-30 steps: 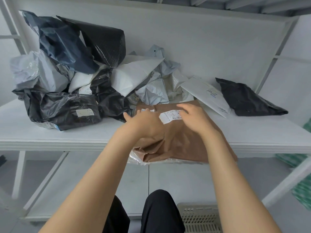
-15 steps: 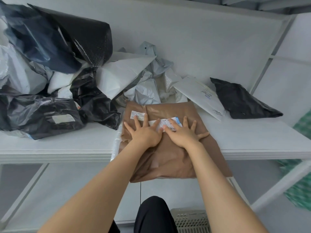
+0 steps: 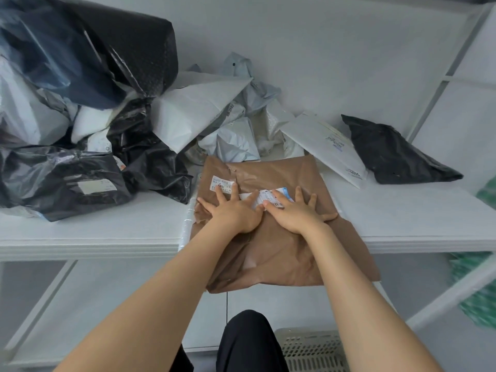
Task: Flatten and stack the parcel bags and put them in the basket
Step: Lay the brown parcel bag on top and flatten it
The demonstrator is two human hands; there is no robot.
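A brown parcel bag (image 3: 276, 245) with white labels lies on the white shelf (image 3: 107, 229), its near end hanging over the front edge. A silvery bag edge (image 3: 187, 226) shows under its left side. My left hand (image 3: 232, 210) and my right hand (image 3: 294, 213) press flat on the brown bag side by side, fingers spread. A heap of crumpled black, white and grey parcel bags (image 3: 88, 116) fills the shelf's left and back. A grey slotted basket (image 3: 311, 350) stands on the floor below, at the bottom edge of view.
A white padded envelope (image 3: 327, 149) and a black bag (image 3: 394, 154) lie at the right of the shelf. A white frame post (image 3: 442, 84) slants at the right. Something green (image 3: 483, 296) sits beyond the shelf's right end. My dark-trousered knee (image 3: 247, 342) is below.
Both hands went from handling the brown bag to lying flat on it with fingers spread. Over the last half second they have hardly moved.
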